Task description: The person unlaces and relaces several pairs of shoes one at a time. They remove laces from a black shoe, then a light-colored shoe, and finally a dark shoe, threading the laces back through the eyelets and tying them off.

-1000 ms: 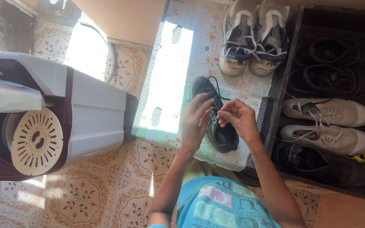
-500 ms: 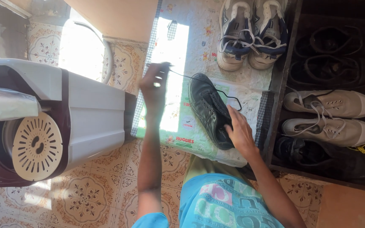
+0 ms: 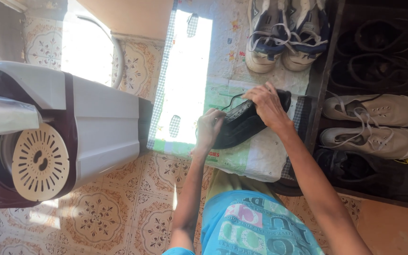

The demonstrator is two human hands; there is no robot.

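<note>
The left hand [image 3: 208, 128] grips the heel end of a black shoe [image 3: 242, 125]; the right hand [image 3: 267, 105] clasps its laced top, white-and-navy sneakers [image 3: 286, 35] beyond.

Hard sunlight from upper left burns out a strip of the mat [image 3: 185, 71] and floor [image 3: 88, 52]; the shoe rack [image 3: 378, 42] lies in deep shadow; focus sharp.
</note>
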